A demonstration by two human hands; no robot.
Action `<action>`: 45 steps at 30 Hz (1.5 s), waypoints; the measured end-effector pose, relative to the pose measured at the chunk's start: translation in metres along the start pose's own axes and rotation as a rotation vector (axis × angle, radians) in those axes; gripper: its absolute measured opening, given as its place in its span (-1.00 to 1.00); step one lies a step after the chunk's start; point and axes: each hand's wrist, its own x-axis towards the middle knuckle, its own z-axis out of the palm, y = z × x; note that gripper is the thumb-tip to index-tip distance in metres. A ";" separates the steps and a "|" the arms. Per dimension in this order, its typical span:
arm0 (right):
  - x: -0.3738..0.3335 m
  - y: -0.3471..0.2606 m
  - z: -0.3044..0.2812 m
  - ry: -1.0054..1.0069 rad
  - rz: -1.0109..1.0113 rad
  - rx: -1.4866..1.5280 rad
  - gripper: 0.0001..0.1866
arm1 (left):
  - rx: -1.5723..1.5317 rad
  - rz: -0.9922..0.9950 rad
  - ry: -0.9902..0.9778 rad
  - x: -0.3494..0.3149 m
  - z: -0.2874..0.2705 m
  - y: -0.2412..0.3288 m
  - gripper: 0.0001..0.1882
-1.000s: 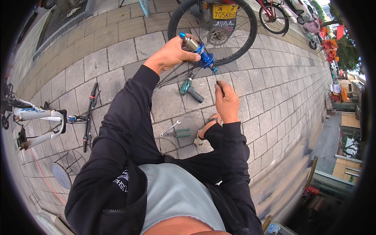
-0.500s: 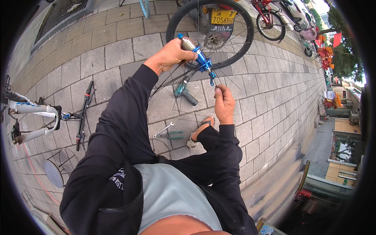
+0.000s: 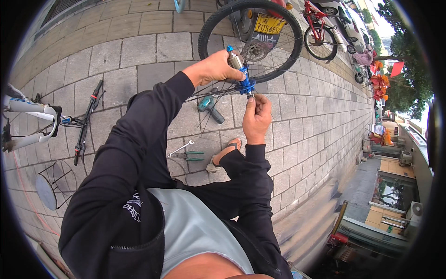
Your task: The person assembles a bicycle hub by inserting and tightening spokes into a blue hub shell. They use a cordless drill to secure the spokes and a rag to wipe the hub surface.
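Observation:
A bicycle hub (image 3: pixel 245 76), blue with a silver upper end, is held tilted in the air by my left hand (image 3: pixel 217 68), the fingers wrapped round it. Loose thin spokes (image 3: pixel 213 94) fan out from the hub below that hand. The fingers of my right hand (image 3: pixel 257 118) are pinched together at the hub's lower end, on the quick-release lever, which they almost wholly cover. Beyond the hub stands a wheel with a black tyre (image 3: pixel 203 44) and a disc rotor (image 3: pixel 257 50). A green and black cordless drill (image 3: pixel 212 110) lies on the paving under the spokes.
A wrench (image 3: pixel 181 148) and green-handled pliers (image 3: pixel 192 156) lie by my sandalled foot (image 3: pixel 227 152). To the left are a white bicycle fork (image 3: pixel 35 111), a handlebar (image 3: pixel 87 123) and a round stool (image 3: pixel 46 191). A red bicycle (image 3: pixel 320 35) and parked vehicles stand far right.
My right hand has moved up to the hub's lower end and now covers the blue lever that showed before. The hub is held more upright. The whole view has shifted slightly.

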 end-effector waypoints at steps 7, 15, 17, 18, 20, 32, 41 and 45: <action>0.020 -0.019 0.005 0.012 -0.153 -0.129 -0.79 | 0.252 0.131 0.027 0.000 0.009 -0.015 -0.42; 0.048 -0.033 -0.004 -0.209 0.058 -0.152 -0.69 | 0.419 0.244 0.087 -0.003 0.015 -0.015 -0.36; 0.055 -0.043 -0.011 -0.287 0.165 -0.183 -0.66 | 0.443 0.274 0.109 -0.004 0.016 -0.016 -0.35; 0.058 -0.049 -0.013 -0.327 0.217 -0.199 -0.65 | 0.457 0.288 0.123 -0.005 0.017 -0.017 -0.34; 0.060 -0.054 -0.012 -0.311 0.207 -0.146 -0.63 | 0.489 0.290 0.127 -0.005 0.018 -0.019 -0.34; 0.067 -0.078 0.003 -0.118 -0.052 -0.351 -0.72 | 0.437 0.258 0.069 -0.005 0.016 -0.013 -0.32; 0.138 -0.138 0.011 -0.033 -0.236 -0.066 -0.68 | 0.692 0.221 -0.109 0.000 0.013 -0.032 -0.32; 0.158 -0.174 -0.028 0.236 -0.567 0.213 -0.81 | 0.666 0.152 0.028 -0.002 0.005 -0.019 -0.33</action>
